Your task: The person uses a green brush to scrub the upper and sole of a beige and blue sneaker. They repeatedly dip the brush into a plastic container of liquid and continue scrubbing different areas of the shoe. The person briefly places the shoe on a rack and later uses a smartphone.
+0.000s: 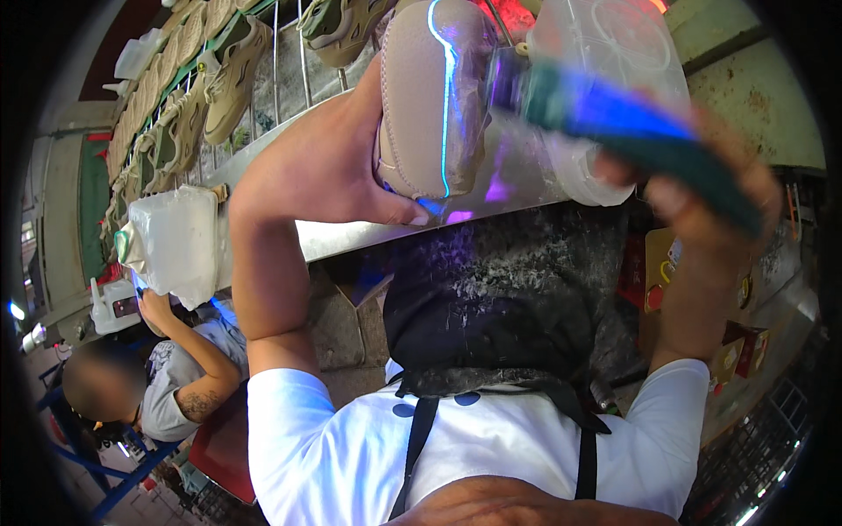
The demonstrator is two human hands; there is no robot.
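Note:
My left hand (351,167) grips a beige shoe upper (417,114) by its side, its thumb beneath the near end. The upper's rounded underside faces up, with stitching along its edge. A bright blue line runs lengthwise down it, and its right part looks glossy. My right hand (702,188) is closed around a dark green brush-like tool (631,123), smeared by motion and lit blue. The tool's dark tip is close to the upper's right side; whether they touch is unclear. Below both hands is a metal-topped bench (351,237).
A translucent plastic container (605,44) stands behind the tool. Beige and green shoes (237,79) hang on a rack at the far left. On the bench's left sits a whitish plastic tub (180,237). A co-worker (189,377) sits beyond it. My black apron (500,298) has pale smears.

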